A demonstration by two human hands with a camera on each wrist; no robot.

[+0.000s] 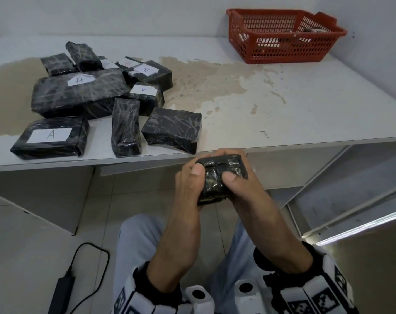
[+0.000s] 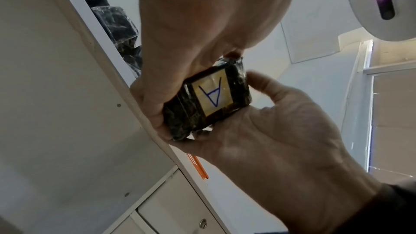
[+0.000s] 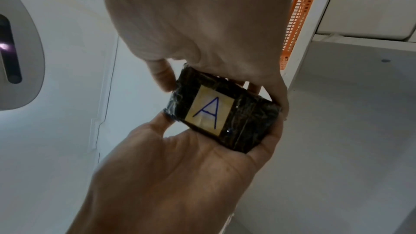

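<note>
A white table (image 1: 305, 98) carries a cluster of black wrapped parcels (image 1: 79, 91) at its left, some labelled A or B, beside a tan stain (image 1: 210, 85). A red slotted basket (image 1: 271, 48) stands at its far right. A black power adapter (image 1: 62, 295) lies on the floor.

White tabletop (image 1: 305, 98) in view, a wide beige worn patch (image 1: 215, 82) spreading across its middle. Over on the left sits a cluster of black wrapped parcels: the big flat one labelled A (image 1: 79, 94), a smaller A parcel (image 1: 51, 138) at the front edge, a long narrow parcel (image 1: 125, 126) just beside it, then an unlabelled block (image 1: 173, 129). Behind them, a B parcel (image 1: 148, 73) and a few more, packed close. Well apart, at the far right corner, stands a red basket (image 1: 260, 13)
</note>
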